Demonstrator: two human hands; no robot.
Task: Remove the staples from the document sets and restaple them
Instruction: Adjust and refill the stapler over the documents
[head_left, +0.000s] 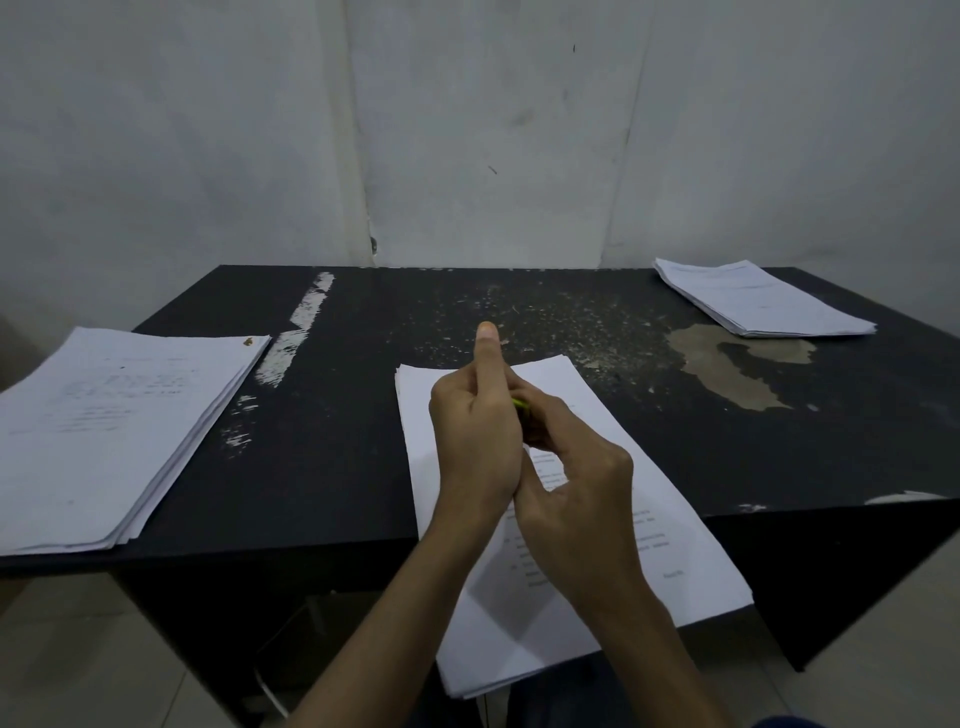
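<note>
Black counter (337, 441): dark, scuffed top across the middle of the frame, with white streaks (306, 317) at upper left and a worn tan patch (737, 369) at right.
Document set (675, 545): white printed sheets at centre, lying at a slant; the near end hangs over the counter's front edge at lower centre.
Left hand (475, 441): raised over the document set at centre, back toward the camera, thumb straight up; its fingers fold inward around a yellow-green tool (521, 405).
Right hand (576, 483): just right of the left hand and touching it; its fingers curl narrowly onto the same tool from the right and below.
Yellow-green tool: held between the two hands above the upper part of the document set; only a sliver shows, too little to tell its kind.
Left stack (119, 431): thick pile of papers at the left edge of the frame, on the counter's near left corner.
Small brown thing (249, 341): on the left stack's far right corner; too small to tell what it is.
Far stack (763, 299): thinner pile of papers at upper right, on the counter's back corner, well apart from the hands.
Wall (467, 130): pale and marked, filling the upper half of the frame.
</note>
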